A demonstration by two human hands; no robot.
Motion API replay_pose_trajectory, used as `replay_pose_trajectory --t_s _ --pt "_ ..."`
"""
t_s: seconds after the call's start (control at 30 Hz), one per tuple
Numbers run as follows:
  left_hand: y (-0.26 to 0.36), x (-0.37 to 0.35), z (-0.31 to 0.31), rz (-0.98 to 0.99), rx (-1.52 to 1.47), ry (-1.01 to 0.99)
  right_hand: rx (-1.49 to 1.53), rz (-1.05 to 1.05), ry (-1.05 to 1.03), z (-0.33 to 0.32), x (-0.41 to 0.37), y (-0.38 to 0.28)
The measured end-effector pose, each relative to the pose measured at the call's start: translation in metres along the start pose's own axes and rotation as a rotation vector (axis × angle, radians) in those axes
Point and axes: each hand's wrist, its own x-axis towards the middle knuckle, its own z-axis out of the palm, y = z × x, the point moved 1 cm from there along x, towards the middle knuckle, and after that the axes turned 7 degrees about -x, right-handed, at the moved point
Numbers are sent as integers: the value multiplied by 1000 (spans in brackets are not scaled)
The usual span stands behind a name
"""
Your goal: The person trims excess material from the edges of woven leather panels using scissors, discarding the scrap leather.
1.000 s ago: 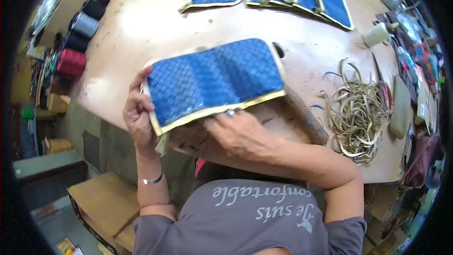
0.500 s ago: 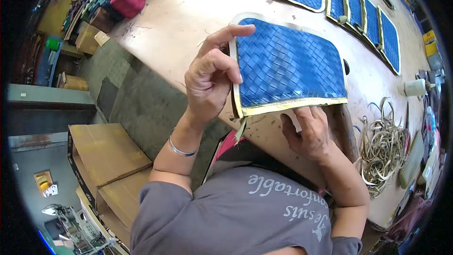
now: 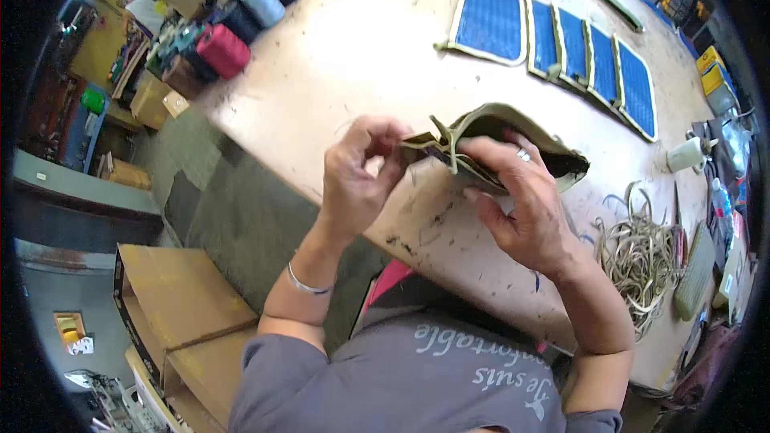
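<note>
A pouch (image 3: pixel 513 122) is held above the table edge, its opening turned up so the dark inside shows. My left hand (image 3: pixel 361 172) pinches the pouch's left corner between thumb and fingers. At the near side, my right hand (image 3: pixel 525 200) grips the pouch wall, fingers reaching into the opening and thumb outside; a ring is on one finger. The woven blue face is hidden from view. Farther back on the table lie a blue woven panel (image 3: pixel 489 24) with pale edging and a row of several narrower blue pieces (image 3: pixel 573 44).
Thread spools, one of them red (image 3: pixel 223 51), stand at the table's back left. A heap of pale strips (image 3: pixel 638 261) lies at the right, near a white bottle (image 3: pixel 686 154). A cardboard box (image 3: pixel 180 297) stands on the floor at the left. Dark scraps dot the table (image 3: pixel 321 72).
The pouch has been tipped and lowered, so its opening shows instead of its blue face. My left hand has moved down; my right fingers have gone into the opening. The view has shifted.
</note>
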Motion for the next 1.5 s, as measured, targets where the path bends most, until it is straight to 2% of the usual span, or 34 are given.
replay_pose_trajectory --t_s 0.03,0.07,0.1,0.17,0.2,0.3,0.33,0.53,0.63,0.67,0.7,0.73,0.8,0.83,0.9,0.93,0.97,1.03,1.07,1.17,1.23,1.3,1.33,1.37,1.43,1.5 --pt "6 0 1 -77 -49 -8 -37 -11 39 -1 3 5" --pt "11 2 2 -74 -100 -39 37 69 43 -7 9 7" --pt "18 2 3 -169 -197 -51 118 153 42 -13 13 6" --pt "21 2 5 -151 -289 -75 286 262 -43 -25 22 8" --pt "24 1 7 -203 -371 -86 373 318 -88 -31 26 9" --pt "28 -1 10 -199 -403 -121 430 280 -191 -43 33 14" --pt "29 -2 12 -204 -440 -122 513 329 -185 -41 33 16" --pt "30 -2 15 -166 -426 -148 370 286 -193 -45 38 17" --pt "46 -1 26 -71 -356 -58 -76 9 -33 -38 39 13" --pt "46 4 20 149 -58 -99 -56 10 -61 -35 41 10" --pt "44 13 13 370 235 -148 -94 -70 4 -30 42 5" --pt "41 18 12 454 223 -175 -158 -86 -55 -28 43 -1" --pt "50 13 17 297 198 -191 -226 -183 -14 -20 44 -10" --pt "48 10 20 219 175 -179 -251 -120 -169 -19 44 -13" --pt "45 11 18 188 437 -210 -236 -157 -114 -8 38 -7" --pt "45 7 17 -39 465 -193 -279 -155 -23 -5 32 -5" --pt "37 5 12 -90 466 -210 -319 -159 67 -2 27 -2" --pt "11 -1 -1 -187 482 -235 -331 -120 77 -2 17 -1" --pt "4 -5 -5 -217 504 -238 -301 -68 -2 -3 9 -4" --pt "-15 -26 -12 -307 270 -244 -96 36 -236 8 -22 -3" --pt "-13 -39 -8 -470 133 -245 -179 22 -254 29 -43 10" --pt "-6 -47 -1 -609 -62 -229 -202 100 -318 32 -47 24" --pt "-7 -50 1 -609 -141 -210 -189 139 -246 30 -47 29" --pt "-7 -51 5 -622 -251 -219 -187 105 -79 30 -47 36" --pt "6 -52 16 -703 -408 -243 -114 115 35 21 -46 36" --pt "3 -58 23 -688 -411 -272 -189 82 -29 12 -49 28"
